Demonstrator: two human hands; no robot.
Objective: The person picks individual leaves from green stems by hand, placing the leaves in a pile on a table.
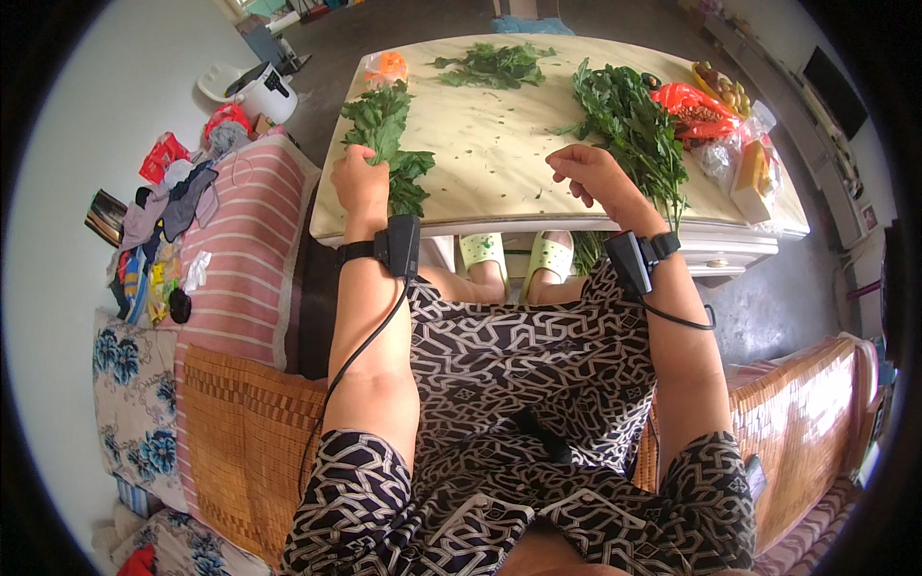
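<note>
My left hand [362, 181] is curled around part of a bunch of leafy greens [385, 119] at the left side of the marble-patterned table [475, 165]. The bunch's leaves spread past my fingers toward the far edge and to the right. My right hand [594, 176] hovers over the table's right half, fingers loosely bent and apart, with nothing visible in them. Just right of it lies a larger heap of long-stemmed greens [627, 115], its stems pointing toward me. A smaller pile of loose leaves [497, 65] rests near the far edge.
Leaf scraps dot the tabletop. An orange-and-clear plastic item [387, 68] sits at the far left corner. On the right are a red plastic bag [695, 111], a bag of round fruit [724, 90] and a box [755, 183]. More green stems [591, 252] show below the front edge.
</note>
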